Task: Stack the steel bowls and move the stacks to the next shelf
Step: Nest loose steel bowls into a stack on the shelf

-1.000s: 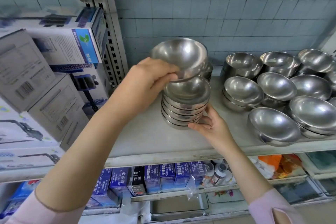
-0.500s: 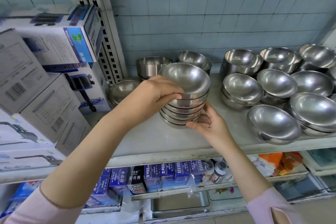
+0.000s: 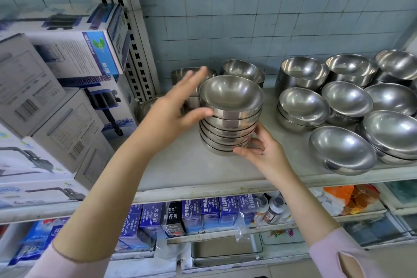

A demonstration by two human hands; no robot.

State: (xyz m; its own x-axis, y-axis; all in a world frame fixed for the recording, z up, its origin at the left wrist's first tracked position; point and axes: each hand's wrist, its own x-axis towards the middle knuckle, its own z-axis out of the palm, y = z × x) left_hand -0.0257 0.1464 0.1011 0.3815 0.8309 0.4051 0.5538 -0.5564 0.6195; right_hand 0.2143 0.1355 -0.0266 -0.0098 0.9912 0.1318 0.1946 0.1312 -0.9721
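A stack of several steel bowls [image 3: 230, 119] stands on the pale shelf [image 3: 203, 178], left of centre. My left hand [image 3: 173, 115] is at the stack's left side, fingers spread, only the thumb touching the top bowl's wall. My right hand [image 3: 261, 151] cups the lower right of the stack, fingers against the bottom bowls. More steel bowls [image 3: 347, 106] sit singly and in low stacks to the right. Behind the stack are two other bowls [image 3: 244, 71] and one low bowl [image 3: 144, 108] by the upright.
Cardboard pump boxes [image 3: 74, 52] fill the neighbouring shelf on the left, past a slotted metal upright [image 3: 135, 47]. A tiled wall closes the back. Below, blue cartons [image 3: 203, 212] and small bottles [image 3: 273, 207] line the lower shelf.
My left hand set the top bowl down onto the stack, let go and spread its fingers. My right hand stayed at the stack's base.
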